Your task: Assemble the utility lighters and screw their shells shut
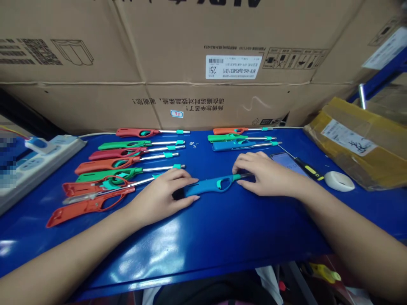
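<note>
Blue lighter (pixel 206 187) btwn L hand (pixel 165 192), clamped on handle end (pixel 190 190), & R hand (pixel 263 174), pinched on tube (pixel 246 175)

Forearms (pixel 95 243) forward, fingers (pixel 182 183) bent inward

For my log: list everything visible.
Held lighter: 1, blue, centre
Left lighters: 5, red, orange, green, left
Opened lighter: 1, orange, left
Right lighters: 3, orange, green, blue, rear
Screwdriver: 1, black-yellow, right
Phone: 1, bluish, right
Mouse: 1, white, right
Power strip: 1, white, left
Box: 1, brown, right
Carton: 1, brown, behind
Table: 1, blue, beneath
Unclear object: 1, yellow, below table
Left hand: 1, bare, centre
Right hand: 1, bare, centre
</note>
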Tool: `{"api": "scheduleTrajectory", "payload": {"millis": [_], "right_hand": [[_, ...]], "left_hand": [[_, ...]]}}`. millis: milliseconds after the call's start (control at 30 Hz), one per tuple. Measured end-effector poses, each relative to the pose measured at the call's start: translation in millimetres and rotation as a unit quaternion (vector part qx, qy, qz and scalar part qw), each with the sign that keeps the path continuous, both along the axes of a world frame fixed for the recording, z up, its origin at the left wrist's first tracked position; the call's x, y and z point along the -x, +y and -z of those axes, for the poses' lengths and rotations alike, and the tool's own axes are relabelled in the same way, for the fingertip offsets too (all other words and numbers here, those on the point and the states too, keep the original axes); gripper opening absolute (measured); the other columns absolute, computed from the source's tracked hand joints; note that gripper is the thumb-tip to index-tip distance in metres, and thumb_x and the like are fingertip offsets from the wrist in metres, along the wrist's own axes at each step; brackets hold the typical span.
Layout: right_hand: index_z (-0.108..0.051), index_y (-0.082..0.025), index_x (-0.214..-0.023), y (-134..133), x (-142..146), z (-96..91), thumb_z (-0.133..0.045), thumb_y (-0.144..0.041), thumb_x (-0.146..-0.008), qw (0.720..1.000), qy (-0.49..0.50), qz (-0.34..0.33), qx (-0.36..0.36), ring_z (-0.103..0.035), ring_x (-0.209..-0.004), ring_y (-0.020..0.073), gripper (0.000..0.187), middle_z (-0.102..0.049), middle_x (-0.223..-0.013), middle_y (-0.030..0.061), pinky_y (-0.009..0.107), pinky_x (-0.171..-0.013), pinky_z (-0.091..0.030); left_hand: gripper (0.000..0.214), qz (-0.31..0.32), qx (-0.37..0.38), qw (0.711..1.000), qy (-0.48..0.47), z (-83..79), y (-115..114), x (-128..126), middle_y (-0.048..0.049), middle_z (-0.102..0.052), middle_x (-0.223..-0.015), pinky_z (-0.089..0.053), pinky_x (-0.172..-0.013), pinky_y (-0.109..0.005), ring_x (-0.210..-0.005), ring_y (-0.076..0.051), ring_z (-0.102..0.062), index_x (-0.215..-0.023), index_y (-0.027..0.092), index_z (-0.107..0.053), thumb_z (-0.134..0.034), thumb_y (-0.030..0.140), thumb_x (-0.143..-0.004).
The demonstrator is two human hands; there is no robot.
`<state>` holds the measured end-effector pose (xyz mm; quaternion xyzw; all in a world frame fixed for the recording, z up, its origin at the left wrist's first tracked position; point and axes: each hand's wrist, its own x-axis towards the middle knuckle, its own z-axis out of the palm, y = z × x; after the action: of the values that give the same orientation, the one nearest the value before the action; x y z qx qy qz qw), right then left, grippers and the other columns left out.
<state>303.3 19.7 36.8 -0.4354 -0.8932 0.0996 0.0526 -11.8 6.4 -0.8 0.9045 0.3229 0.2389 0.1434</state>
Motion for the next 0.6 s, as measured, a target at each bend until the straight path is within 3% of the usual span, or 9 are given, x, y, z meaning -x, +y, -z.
{"api": "scheduleTrajectory", "payload": {"millis": [67, 133, 167, 233, 300, 400, 500, 600], "right_hand": [[-0.065, -0.027, -0.111, 8, -16, -9.4, -0.064, -0.025, -0.083, 0.999, -0.014, 0.042, 0.006, -0.059, -0.114, 0.0284, 0.028, -0.065, -0.119, 0.0057, 0.045, -0.097, -0.042], [-0.066, -0.027, -0.112, 17, -39, -20.7, -0.062, -0.022, -0.081, 0.981, -0.038, 0.189, -0.006, -0.062, -0.107, 0.0250, 0.032, -0.066, -0.120, 0.0053, 0.038, -0.092, -0.047], [-0.066, -0.024, -0.114, 21, -52, -26.2, -0.062, -0.020, -0.080, 0.967, -0.055, 0.246, -0.025, -0.062, -0.105, 0.0272, 0.035, -0.065, -0.120, 0.0090, 0.041, -0.091, -0.047], [-0.068, -0.017, -0.112, 25, -80, -34.7, -0.065, -0.018, -0.076, 0.945, -0.088, 0.314, -0.030, -0.061, -0.104, 0.0335, 0.036, -0.067, -0.111, 0.0167, 0.046, -0.089, -0.047], [-0.069, -0.013, -0.112, 26, -105, -38.0, -0.065, -0.014, -0.077, 0.929, -0.111, 0.353, 0.005, -0.063, -0.096, 0.0304, 0.035, -0.069, -0.108, 0.0183, 0.044, -0.085, -0.049], [-0.071, -0.015, -0.110, 26, -128, -34.3, -0.069, -0.015, -0.083, 0.907, -0.143, 0.386, 0.090, -0.066, -0.093, 0.0250, 0.027, -0.072, -0.106, 0.0130, 0.041, -0.086, -0.052], [-0.065, -0.018, -0.122, 27, -138, -28.8, -0.065, -0.033, -0.096, 0.884, -0.177, 0.399, 0.168, -0.066, -0.105, 0.0231, 0.030, -0.066, -0.124, 0.0104, 0.043, -0.091, -0.057], [-0.061, -0.020, -0.128, 27, -140, -28.9, -0.061, -0.038, -0.099, 0.873, -0.191, 0.400, 0.204, -0.065, -0.111, 0.0229, 0.035, -0.062, -0.132, 0.0100, 0.044, -0.093, -0.057]], "left_hand": [[0.034, -0.012, 0.005, 1.000, 0.001, -0.3, 0, 0, -0.0085, -0.068, -0.110, -0.057, -0.092, -0.036, -0.102, -0.022, -0.066, -0.121, 0.017, -0.071, -0.067, 0.038, -0.095], [0.034, -0.025, 0.019, 1.000, -0.006, 0.8, 0, 0, -0.0081, -0.068, -0.106, -0.058, -0.089, -0.036, -0.096, -0.021, -0.067, -0.121, 0.017, -0.072, -0.067, 0.038, -0.094], [0.034, -0.028, 0.026, 0.999, -0.010, 1.6, 0, -1, -0.0078, -0.068, -0.104, -0.058, -0.087, -0.036, -0.094, -0.021, -0.067, -0.120, 0.017, -0.072, -0.067, 0.038, -0.094], [0.034, -0.032, 0.036, 0.999, -0.015, 3.1, -1, -2, -0.0078, -0.068, -0.104, -0.059, -0.087, -0.037, -0.094, -0.021, -0.067, -0.120, 0.017, -0.072, -0.067, 0.039, -0.094], [0.033, -0.034, 0.038, 0.998, -0.021, 4.1, -1, -3, -0.0080, -0.068, -0.105, -0.059, -0.086, -0.036, -0.095, -0.021, -0.067, -0.119, 0.018, -0.072, -0.066, 0.038, -0.094], [0.031, -0.041, 0.036, 0.998, -0.032, 3.7, -3, -4, -0.0077, -0.067, -0.107, -0.060, -0.083, -0.034, -0.092, -0.020, -0.067, -0.118, 0.019, -0.072, -0.065, 0.037, -0.094], [0.029, -0.049, 0.039, 0.997, -0.042, 2.2, -4, -6, -0.0068, -0.067, -0.105, -0.059, -0.077, -0.030, -0.083, -0.017, -0.066, -0.115, 0.018, -0.072, -0.064, 0.036, -0.094], [0.029, -0.053, 0.038, 0.997, -0.047, 1.4, -5, -7, -0.0058, -0.067, -0.103, -0.058, -0.073, -0.028, -0.077, -0.015, -0.064, -0.115, 0.019, -0.073, -0.065, 0.036, -0.093]]}}
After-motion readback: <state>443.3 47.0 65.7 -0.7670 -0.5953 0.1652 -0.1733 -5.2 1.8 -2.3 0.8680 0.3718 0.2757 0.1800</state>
